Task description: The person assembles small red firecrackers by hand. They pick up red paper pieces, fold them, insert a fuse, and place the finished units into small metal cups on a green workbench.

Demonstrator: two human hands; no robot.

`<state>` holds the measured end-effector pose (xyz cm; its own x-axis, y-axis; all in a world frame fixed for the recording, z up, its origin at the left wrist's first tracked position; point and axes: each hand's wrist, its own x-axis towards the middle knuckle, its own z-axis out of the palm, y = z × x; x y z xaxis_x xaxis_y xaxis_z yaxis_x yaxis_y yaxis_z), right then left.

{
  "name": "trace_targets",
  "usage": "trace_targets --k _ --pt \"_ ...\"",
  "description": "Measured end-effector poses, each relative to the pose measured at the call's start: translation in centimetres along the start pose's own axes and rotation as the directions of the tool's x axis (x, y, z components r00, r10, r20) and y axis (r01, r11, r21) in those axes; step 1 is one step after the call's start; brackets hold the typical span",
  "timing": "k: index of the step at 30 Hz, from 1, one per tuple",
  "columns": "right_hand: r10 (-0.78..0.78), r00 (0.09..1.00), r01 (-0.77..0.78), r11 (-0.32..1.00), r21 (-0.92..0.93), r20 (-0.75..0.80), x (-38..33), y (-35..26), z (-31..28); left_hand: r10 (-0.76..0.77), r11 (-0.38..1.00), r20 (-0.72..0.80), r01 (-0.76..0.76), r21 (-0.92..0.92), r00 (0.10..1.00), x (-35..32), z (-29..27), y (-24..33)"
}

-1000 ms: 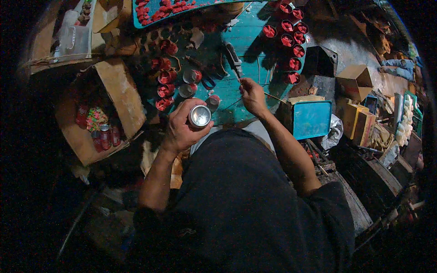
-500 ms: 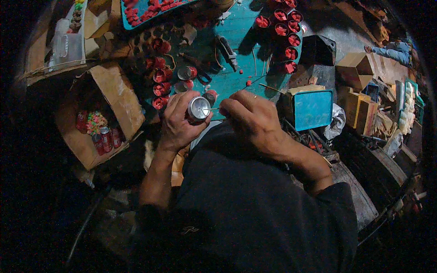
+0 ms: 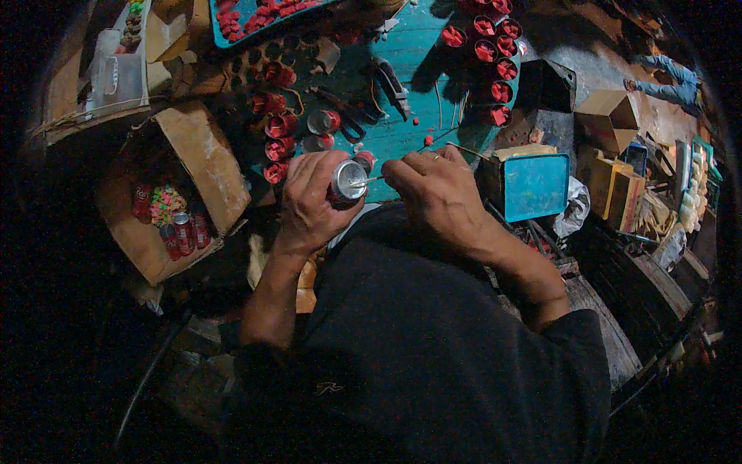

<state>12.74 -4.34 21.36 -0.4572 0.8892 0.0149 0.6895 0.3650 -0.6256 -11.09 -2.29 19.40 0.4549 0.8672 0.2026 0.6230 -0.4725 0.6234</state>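
Observation:
My left hand point(image 3: 318, 189) is wrapped around a drink can point(image 3: 350, 176), whose silver end faces up toward me. From the right, my right hand point(image 3: 433, 189) pinches a thin pale stick point(image 3: 372, 180). The stick's tip meets the can's silver end; whether it goes into it I cannot make out. Just beyond my left hand, cut can pieces with red filling point(image 3: 280, 148) stand in a row on the teal table point(image 3: 410, 46). Another cut can point(image 3: 322, 121) lies on its side near them, its pale inside showing.
A box cutter point(image 3: 392, 91) and dark-handled scissors point(image 3: 349, 127) lie on the table. A blue tray point(image 3: 219, 31) of red pieces is at the far left. More red-filled cups point(image 3: 506, 69) line the right edge. A cardboard box point(image 3: 139, 247) holds cans. A person's jeans-clad leg point(image 3: 668, 89) shows far right.
Both hands and the can have shifted slightly right in the picture, as the whole view moved a little. The stick now shows more clearly against the can's end.

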Motion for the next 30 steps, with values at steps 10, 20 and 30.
trace_targets --k 10,20,30 --pt "-0.004 0.999 -0.001 0.989 0.145 0.035 0.0 1.2 0.7 -0.132 0.977 0.114 0.149 -0.155 0.985 0.1 -0.5 -0.1" --pt "0.167 0.958 -0.281 0.715 0.641 0.234 1.4 0.8 0.5 -0.065 0.692 0.322 0.275 -0.667 0.945 1.9 -2.1 0.1" --pt "0.43 0.879 -0.161 -0.135 0.978 0.205 -0.1 3.8 2.8 -0.337 0.278 0.341 0.438 -0.855 0.878 1.2 -2.5 0.5"
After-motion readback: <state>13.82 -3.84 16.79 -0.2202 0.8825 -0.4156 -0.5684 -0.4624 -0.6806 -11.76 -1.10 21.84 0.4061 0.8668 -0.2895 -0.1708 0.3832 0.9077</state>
